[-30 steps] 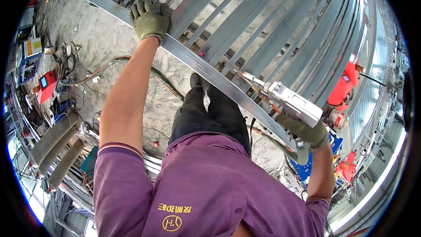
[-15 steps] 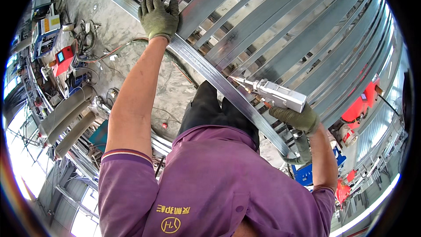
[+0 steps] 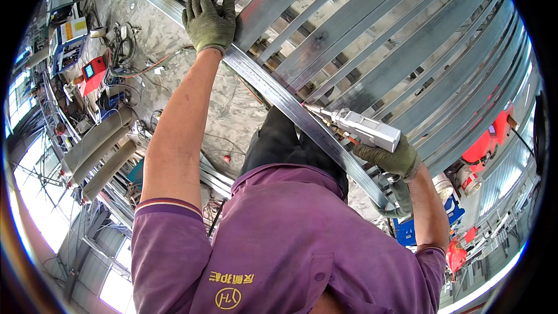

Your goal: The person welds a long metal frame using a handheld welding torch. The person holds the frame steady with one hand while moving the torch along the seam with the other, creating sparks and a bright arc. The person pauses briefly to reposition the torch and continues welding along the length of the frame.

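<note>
A large grey metal panel of parallel slats (image 3: 372, 9) lies before me, bordered by a long rail (image 3: 285, 100) on my side. My left hand (image 3: 210, 23), in a green knit glove, rests palm down across the rail and the slat ends, fingers stretched out. In my gloved right hand (image 3: 388, 159) is a silver welding gun (image 3: 367, 128), held from its right end. Its thin copper-coloured nozzle points left, with the tip at the rail's inner edge where a slat meets it. Part of the right fingers is hidden behind the gun. Dark scorch marks show on nearby slats.
A thick grey-green hose (image 3: 401, 195) hangs below my right hand. Red machines (image 3: 488, 139) stand at the right. On the left are a red box with a screen (image 3: 93, 75), a blue-and-white machine (image 3: 67, 46), cables and grey metal troughs (image 3: 96, 142) on the concrete floor.
The welding gun and my right hand have shifted slightly left, nozzle tip still by the rail. My left hand keeps its place on the panel. The background has shifted a little with my head.
</note>
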A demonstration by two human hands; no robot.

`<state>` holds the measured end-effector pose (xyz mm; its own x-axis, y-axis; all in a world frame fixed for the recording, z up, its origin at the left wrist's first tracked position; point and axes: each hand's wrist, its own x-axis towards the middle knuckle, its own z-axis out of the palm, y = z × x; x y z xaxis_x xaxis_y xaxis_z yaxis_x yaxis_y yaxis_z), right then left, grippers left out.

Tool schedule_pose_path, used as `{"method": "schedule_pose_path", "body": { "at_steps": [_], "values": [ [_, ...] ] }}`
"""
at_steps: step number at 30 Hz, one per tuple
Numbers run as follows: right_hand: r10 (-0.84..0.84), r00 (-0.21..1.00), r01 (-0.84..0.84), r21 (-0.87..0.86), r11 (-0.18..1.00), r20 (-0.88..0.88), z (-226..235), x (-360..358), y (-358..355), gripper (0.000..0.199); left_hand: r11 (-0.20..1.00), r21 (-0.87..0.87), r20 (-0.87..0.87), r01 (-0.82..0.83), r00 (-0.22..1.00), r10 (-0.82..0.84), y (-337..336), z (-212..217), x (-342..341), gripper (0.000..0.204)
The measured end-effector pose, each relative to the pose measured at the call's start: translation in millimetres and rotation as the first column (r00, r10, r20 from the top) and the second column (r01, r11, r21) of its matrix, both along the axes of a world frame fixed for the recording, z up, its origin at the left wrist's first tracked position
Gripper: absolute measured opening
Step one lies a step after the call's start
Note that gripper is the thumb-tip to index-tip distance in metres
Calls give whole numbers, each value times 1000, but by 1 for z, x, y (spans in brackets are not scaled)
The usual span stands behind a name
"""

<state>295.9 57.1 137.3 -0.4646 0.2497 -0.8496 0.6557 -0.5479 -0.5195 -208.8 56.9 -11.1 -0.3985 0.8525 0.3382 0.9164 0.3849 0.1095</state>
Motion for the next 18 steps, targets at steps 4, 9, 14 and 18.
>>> {"method": "schedule_pose_path", "body": {
  "at_steps": [4, 9, 14, 18],
  "values": [
    [43, 999, -43, 28, 999, -24, 2, -3, 2, 55, 1000, 13, -4, 5, 1000, -5, -1, -3, -2, 49],
    [19, 994, -16, 33, 999, -105, -11, 6, -4, 55, 1000, 10, -27, 13, 1000, -13, -1, -2, -1, 52],
    [47, 996, -44, 29, 999, -77, -8, 3, -2, 56, 1000, -8, -17, 4, 1000, -4, 0, -1, 0, 52],
    [72, 993, -66, 60, 996, -92, -6, 4, -2, 59, 1000, -18, 4, 1, 1000, 0, -1, 1, 1, 53]
  ]
}}
